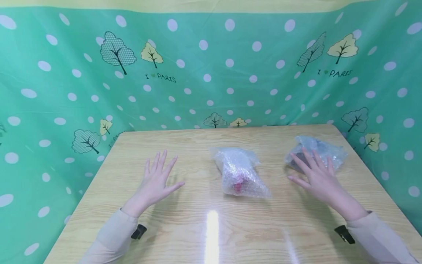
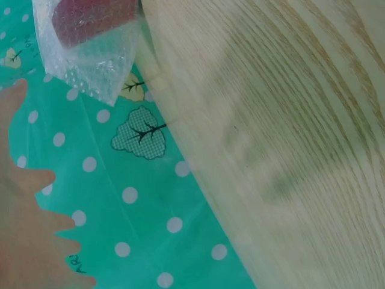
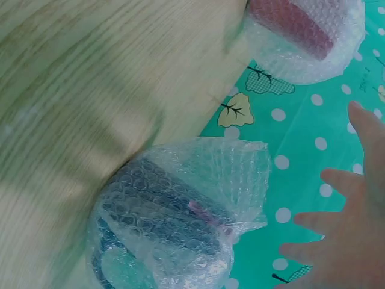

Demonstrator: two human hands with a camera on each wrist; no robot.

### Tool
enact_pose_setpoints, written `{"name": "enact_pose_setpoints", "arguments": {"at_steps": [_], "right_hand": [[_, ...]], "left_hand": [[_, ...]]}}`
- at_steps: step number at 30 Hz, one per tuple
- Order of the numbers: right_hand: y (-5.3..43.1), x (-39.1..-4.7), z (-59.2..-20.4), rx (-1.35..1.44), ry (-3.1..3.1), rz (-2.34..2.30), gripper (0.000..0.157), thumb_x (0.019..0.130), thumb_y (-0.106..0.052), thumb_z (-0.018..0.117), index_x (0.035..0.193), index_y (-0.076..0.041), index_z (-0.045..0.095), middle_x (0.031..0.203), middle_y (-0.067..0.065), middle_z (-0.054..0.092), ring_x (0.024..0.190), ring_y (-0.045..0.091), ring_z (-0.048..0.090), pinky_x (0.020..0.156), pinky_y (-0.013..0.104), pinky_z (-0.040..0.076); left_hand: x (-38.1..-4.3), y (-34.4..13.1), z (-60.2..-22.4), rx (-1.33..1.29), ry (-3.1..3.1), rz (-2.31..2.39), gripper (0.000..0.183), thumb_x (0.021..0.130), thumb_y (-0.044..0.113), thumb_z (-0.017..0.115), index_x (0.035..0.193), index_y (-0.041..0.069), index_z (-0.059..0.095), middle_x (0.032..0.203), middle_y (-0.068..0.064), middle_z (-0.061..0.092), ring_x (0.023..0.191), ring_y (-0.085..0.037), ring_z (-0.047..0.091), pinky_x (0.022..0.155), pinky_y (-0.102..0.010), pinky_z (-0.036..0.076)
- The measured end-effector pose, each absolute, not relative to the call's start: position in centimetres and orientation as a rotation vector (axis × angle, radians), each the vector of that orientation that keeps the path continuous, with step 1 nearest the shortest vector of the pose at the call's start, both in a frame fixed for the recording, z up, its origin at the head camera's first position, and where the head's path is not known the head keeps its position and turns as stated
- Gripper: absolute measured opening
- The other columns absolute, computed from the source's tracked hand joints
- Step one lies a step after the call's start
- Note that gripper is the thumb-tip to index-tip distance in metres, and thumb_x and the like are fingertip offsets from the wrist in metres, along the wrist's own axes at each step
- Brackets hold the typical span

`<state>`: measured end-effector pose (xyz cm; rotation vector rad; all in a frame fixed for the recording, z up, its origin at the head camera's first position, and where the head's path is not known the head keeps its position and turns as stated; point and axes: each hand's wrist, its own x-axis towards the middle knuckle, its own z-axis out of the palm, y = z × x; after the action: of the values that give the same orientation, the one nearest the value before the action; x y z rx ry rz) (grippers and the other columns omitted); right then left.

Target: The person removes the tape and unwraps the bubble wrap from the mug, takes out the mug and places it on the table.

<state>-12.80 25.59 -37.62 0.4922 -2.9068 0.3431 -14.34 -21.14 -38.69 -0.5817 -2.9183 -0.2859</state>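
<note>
Both hands are held over the table with fingers spread, and neither holds anything. My left hand [image 1: 153, 185] is over the left half of the table, apart from the packages. In the middle lies a bubble-wrapped package [image 1: 239, 172] with something red showing through the wrap; the left wrist view has its red content [image 2: 96, 21] at the top. My right hand [image 1: 321, 181] overlaps a second bubble-wrapped package [image 1: 334, 154] at the right. Through that wrap [image 3: 168, 211] the right wrist view shows a dark object with a small pink part, its kind blurred by the bubbles.
The wooden table [image 1: 184, 223] carries a bright light reflection near its front. A green polka-dot cloth [image 1: 188, 73] with printed trees stands behind it and along both sides. Small black devices sit at the left cuff [image 1: 139, 231] and the right cuff [image 1: 344, 234].
</note>
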Motion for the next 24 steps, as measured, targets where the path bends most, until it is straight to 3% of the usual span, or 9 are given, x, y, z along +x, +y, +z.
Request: {"name": "enact_pose_setpoints", "arguments": {"at_steps": [11, 24], "right_hand": [[24.7, -12.7, -37.0, 0.580, -2.880, 0.326, 0.069, 0.086, -0.045, 0.050, 0.142, -0.019, 0.018, 0.142, 0.023, 0.018, 0.129, 0.042, 0.012, 0.098, 0.068, 0.002], [23.2, -12.5, -36.6, 0.682, -2.824, 0.421, 0.062, 0.085, -0.037, 0.056, 0.133, -0.006, 0.035, 0.134, 0.028, 0.029, 0.122, 0.045, 0.026, 0.099, 0.063, 0.018]], "left_hand": [[-14.3, -20.0, -38.1, -0.676, -2.907, -0.366, 0.079, 0.081, 0.057, 0.049, 0.140, 0.012, 0.024, 0.146, -0.020, 0.007, 0.132, -0.038, 0.002, 0.104, -0.059, -0.003], [-14.7, -17.7, -37.9, -0.855, -2.794, -0.448, 0.068, 0.085, 0.047, 0.051, 0.135, 0.004, 0.032, 0.144, -0.018, 0.019, 0.132, -0.033, 0.014, 0.107, -0.053, 0.010]]}}
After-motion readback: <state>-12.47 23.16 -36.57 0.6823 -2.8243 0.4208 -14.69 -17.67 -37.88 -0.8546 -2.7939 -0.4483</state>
